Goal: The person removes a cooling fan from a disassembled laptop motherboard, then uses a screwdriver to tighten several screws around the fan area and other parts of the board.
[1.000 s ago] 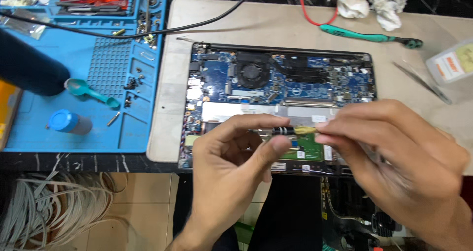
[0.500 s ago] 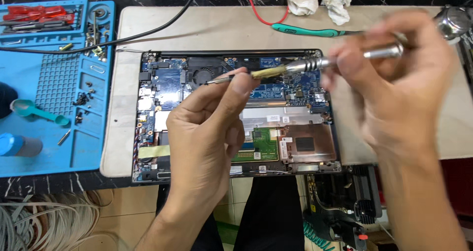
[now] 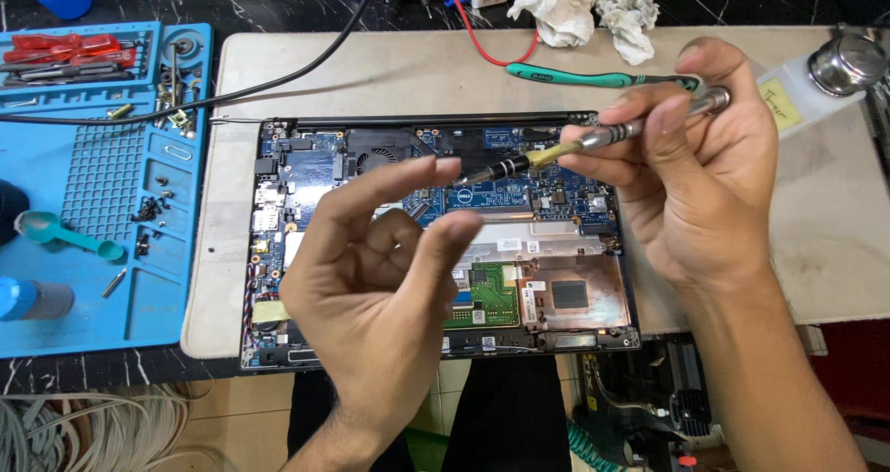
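Screwdriver [image 3: 593, 140], slim and metal, lies pinched between the thumb and fingers of the right hand [image 3: 691, 171], its long axis slanting down-left, tip aimed toward the left hand's [image 3: 375, 277] spread, empty fingers, just above the opened laptop [image 3: 575, 291].

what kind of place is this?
Likely an electronics repair bench: an opened laptop with its boards bare, a blue parts mat holding screws and tools, and a precision screwdriver in the right hand.
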